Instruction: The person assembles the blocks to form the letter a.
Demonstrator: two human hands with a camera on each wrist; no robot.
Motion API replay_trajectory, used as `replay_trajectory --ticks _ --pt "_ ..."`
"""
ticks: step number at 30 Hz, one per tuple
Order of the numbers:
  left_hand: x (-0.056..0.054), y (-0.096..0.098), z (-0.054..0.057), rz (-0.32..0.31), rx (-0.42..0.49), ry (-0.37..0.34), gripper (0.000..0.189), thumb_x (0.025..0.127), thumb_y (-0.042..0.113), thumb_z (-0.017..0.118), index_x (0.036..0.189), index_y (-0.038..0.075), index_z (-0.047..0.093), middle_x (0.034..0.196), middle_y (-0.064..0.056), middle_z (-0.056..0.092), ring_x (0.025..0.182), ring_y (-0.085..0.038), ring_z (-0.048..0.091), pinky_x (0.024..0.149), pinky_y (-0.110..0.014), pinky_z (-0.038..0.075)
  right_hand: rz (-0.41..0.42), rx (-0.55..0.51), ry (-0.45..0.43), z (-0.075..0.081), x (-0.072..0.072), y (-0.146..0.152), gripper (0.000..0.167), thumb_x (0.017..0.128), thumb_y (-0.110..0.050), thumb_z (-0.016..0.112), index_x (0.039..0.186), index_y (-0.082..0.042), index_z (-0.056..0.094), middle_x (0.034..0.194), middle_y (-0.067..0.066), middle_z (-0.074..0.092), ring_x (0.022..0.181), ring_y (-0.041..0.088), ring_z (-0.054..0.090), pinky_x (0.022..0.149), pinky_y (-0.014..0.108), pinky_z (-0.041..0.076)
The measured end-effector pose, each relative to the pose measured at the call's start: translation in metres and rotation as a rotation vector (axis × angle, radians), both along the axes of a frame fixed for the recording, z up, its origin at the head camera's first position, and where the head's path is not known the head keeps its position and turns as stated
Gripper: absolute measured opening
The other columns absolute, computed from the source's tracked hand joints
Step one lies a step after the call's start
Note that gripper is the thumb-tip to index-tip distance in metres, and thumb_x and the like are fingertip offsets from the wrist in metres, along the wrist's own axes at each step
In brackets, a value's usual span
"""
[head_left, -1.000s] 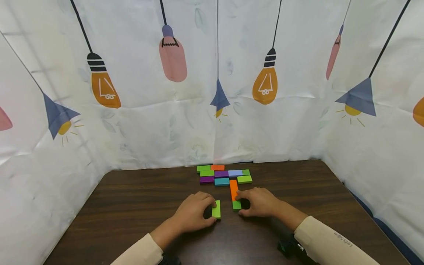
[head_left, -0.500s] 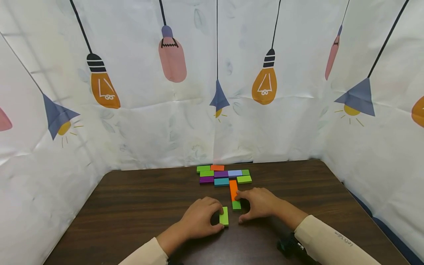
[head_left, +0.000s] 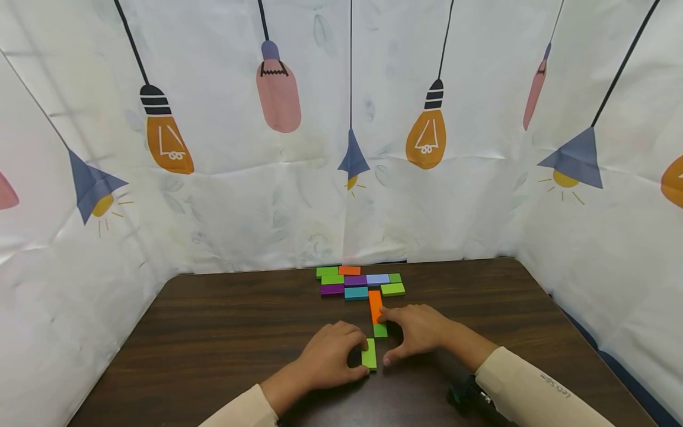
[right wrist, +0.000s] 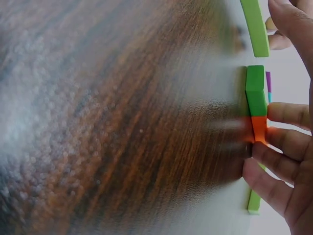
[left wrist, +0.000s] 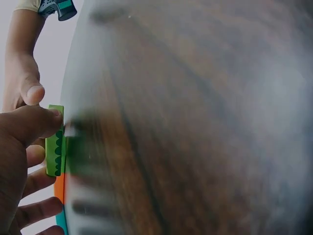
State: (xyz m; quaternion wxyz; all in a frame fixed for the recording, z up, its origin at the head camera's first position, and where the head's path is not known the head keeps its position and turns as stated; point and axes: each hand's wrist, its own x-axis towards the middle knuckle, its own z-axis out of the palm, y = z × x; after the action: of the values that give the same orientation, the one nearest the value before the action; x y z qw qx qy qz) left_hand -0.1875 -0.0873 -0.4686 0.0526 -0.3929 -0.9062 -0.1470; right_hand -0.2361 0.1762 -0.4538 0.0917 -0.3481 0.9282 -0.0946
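Observation:
A light green block lies near the middle of the table, its side marked with dark scallops in the left wrist view. My left hand pinches it from the left between thumb and fingers. Just beyond it is a small green block, end to end with an orange block. Fingers of my right hand touch the right side of the orange block, while the thumb stands apart from the blocks. In the right wrist view, a gap separates the light green block from the small green block.
Beyond the orange block, several flat blocks lie in staggered rows, among them a teal block, a purple block and a light blue block. A printed cloth hangs behind the dark wooden table.
My left hand has carried the light green block right and toward the table's front, below the small green block. My right thumb has come away from the small green block; its fingers stay at the orange block.

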Motion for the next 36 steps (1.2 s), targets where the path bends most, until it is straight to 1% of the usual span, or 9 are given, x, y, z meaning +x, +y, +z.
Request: replay_trajectory --ticks 5,12,20,24,27,29,33,36 --pt "0.002 0.003 0.0 -0.006 -0.012 -0.014 0.033 0.085 0.048 0.08 0.106 0.026 0.07 0.115 0.011 0.066 0.112 -0.012 0.058 0.092 -0.039 0.051 0.001 0.0 -0.002 0.0 0.0 0.0 0.092 0.075 -0.086 0.063 0.144 -0.026 0.06 0.149 0.0 0.055 0.121 0.027 0.061 0.096 0.055 0.05" --pt "0.004 0.009 -0.002 -0.012 -0.01 -0.019 0.034 0.084 0.048 0.081 0.107 0.026 0.07 0.116 0.012 0.066 0.112 -0.011 0.057 0.093 -0.038 0.049 0.011 -0.006 0.011 -0.001 0.0 -0.001 0.092 0.076 -0.087 0.061 0.144 -0.025 0.06 0.147 0.0 0.057 0.12 0.026 0.062 0.095 0.053 0.051" --pt "0.006 0.012 -0.002 -0.02 -0.042 -0.025 0.039 0.085 0.052 0.08 0.113 0.027 0.071 0.119 0.013 0.065 0.116 -0.012 0.056 0.095 -0.038 0.049 0.009 0.0 0.013 0.0 0.002 -0.002 0.092 0.076 -0.086 0.062 0.144 -0.024 0.06 0.146 0.0 0.058 0.119 0.025 0.063 0.095 0.054 0.05" --pt "0.007 0.012 -0.002 -0.031 -0.049 -0.017 0.038 0.086 0.048 0.08 0.117 0.027 0.072 0.123 0.01 0.063 0.117 -0.012 0.055 0.096 -0.039 0.049 0.009 0.003 0.018 -0.002 0.002 -0.002 0.092 0.076 -0.085 0.062 0.144 -0.024 0.06 0.146 0.0 0.058 0.119 0.025 0.063 0.095 0.054 0.05" --pt "0.008 0.011 0.0 -0.037 -0.05 -0.018 0.036 0.087 0.044 0.08 0.118 0.027 0.074 0.122 0.01 0.062 0.115 -0.011 0.055 0.095 -0.038 0.05 0.011 0.004 0.027 -0.004 0.002 -0.001 0.091 0.077 -0.086 0.061 0.144 -0.024 0.06 0.147 0.001 0.056 0.121 0.025 0.062 0.096 0.054 0.05" --pt "0.007 0.011 0.001 -0.035 -0.054 -0.023 0.035 0.087 0.044 0.08 0.118 0.028 0.074 0.12 0.011 0.062 0.113 -0.01 0.056 0.094 -0.037 0.05 0.013 0.003 0.034 -0.004 0.002 0.0 0.092 0.077 -0.086 0.061 0.144 -0.024 0.06 0.147 0.001 0.056 0.121 0.024 0.062 0.095 0.053 0.051" --pt "0.007 0.014 0.003 -0.013 -0.071 -0.035 0.036 0.087 0.046 0.08 0.117 0.028 0.074 0.119 0.012 0.064 0.114 -0.01 0.055 0.095 -0.038 0.049 0.016 -0.001 0.045 -0.003 0.003 -0.001 0.092 0.077 -0.085 0.062 0.144 -0.023 0.06 0.146 0.001 0.057 0.119 0.024 0.063 0.094 0.052 0.052" --pt "0.006 0.016 0.003 0.001 -0.084 -0.01 0.036 0.087 0.048 0.08 0.115 0.027 0.074 0.119 0.012 0.065 0.115 -0.011 0.056 0.097 -0.038 0.048 0.015 -0.01 0.048 -0.002 0.004 -0.002 0.092 0.076 -0.085 0.063 0.144 -0.023 0.06 0.144 0.001 0.059 0.117 0.023 0.064 0.092 0.05 0.053"
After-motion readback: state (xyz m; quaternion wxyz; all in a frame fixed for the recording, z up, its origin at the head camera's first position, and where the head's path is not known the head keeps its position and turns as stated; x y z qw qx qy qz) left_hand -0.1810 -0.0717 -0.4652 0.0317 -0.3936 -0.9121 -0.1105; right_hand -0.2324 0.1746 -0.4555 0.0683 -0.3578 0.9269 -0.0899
